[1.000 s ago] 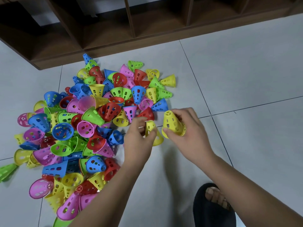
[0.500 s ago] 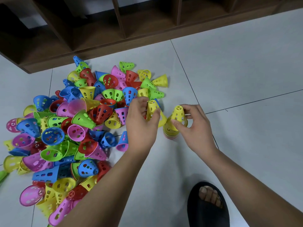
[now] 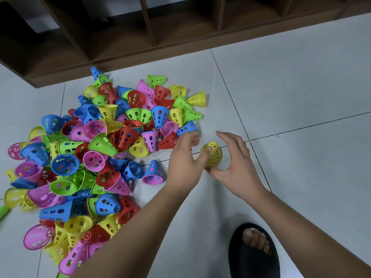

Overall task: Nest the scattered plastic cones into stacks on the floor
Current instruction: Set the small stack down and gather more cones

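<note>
Left of both hands, a heap of loose cones [image 3: 96, 157] in pink, blue, green, red and yellow covers the floor [image 3: 301, 97]. A pink cone [image 3: 153, 173] stands just left of the left hand [image 3: 185, 163], which is spread open and empty, its thumb brushing the yellow stack [image 3: 212, 154]. That stack stands upright between the hands. The right hand [image 3: 235, 163] curves open around it, gripping nothing.

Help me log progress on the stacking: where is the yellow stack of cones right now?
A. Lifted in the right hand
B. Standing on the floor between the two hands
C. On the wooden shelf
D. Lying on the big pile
B: the yellow stack stands upright on the floor, with the left hand and right hand open on either side.
</note>
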The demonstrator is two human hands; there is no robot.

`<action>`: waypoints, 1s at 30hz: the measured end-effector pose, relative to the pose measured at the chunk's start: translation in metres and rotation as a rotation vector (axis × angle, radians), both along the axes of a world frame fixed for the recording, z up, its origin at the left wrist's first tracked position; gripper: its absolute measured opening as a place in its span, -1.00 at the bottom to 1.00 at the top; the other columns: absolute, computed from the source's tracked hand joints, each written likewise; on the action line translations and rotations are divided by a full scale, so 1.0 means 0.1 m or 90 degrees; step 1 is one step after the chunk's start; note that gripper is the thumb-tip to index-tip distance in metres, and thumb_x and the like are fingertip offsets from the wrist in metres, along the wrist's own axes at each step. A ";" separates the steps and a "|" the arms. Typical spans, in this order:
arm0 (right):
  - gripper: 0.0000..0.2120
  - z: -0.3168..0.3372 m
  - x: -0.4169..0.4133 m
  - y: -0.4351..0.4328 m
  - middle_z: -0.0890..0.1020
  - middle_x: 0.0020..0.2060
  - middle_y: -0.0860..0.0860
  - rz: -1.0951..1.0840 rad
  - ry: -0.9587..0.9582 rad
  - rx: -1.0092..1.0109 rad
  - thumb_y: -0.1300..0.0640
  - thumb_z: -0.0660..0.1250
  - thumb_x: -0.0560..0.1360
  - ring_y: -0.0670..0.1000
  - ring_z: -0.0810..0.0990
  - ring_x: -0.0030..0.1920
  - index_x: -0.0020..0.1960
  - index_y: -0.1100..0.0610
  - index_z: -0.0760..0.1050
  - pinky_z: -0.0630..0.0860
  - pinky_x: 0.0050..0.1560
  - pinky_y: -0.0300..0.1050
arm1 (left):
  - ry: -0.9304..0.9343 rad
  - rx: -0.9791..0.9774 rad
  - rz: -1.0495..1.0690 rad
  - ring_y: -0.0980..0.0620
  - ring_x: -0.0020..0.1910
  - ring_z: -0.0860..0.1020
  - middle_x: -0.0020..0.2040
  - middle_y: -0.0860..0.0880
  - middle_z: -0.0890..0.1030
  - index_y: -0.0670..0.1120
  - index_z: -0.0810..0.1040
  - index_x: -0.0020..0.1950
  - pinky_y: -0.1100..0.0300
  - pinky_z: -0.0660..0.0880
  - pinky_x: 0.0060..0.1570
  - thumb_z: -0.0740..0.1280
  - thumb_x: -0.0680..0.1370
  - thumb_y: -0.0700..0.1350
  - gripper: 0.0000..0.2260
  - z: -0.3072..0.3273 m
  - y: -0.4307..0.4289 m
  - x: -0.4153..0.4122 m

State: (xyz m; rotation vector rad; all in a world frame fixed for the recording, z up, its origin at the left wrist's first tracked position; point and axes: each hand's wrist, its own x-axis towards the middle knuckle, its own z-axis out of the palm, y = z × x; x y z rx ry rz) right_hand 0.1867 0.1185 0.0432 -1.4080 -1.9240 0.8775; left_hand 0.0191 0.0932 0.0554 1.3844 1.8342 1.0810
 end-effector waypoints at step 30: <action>-0.30 -0.59 -1.53 0.52 0.40 0.43 0.14 0.300 -0.585 0.166 0.13 0.54 0.37 0.22 0.48 0.31 0.45 0.09 0.37 0.50 0.24 0.10 | 0.173 -0.425 0.105 -0.13 0.00 0.60 0.17 -0.08 0.57 -0.01 0.36 0.44 -0.09 0.67 -0.03 0.45 0.49 -0.04 -0.45 -0.71 -0.64 -1.11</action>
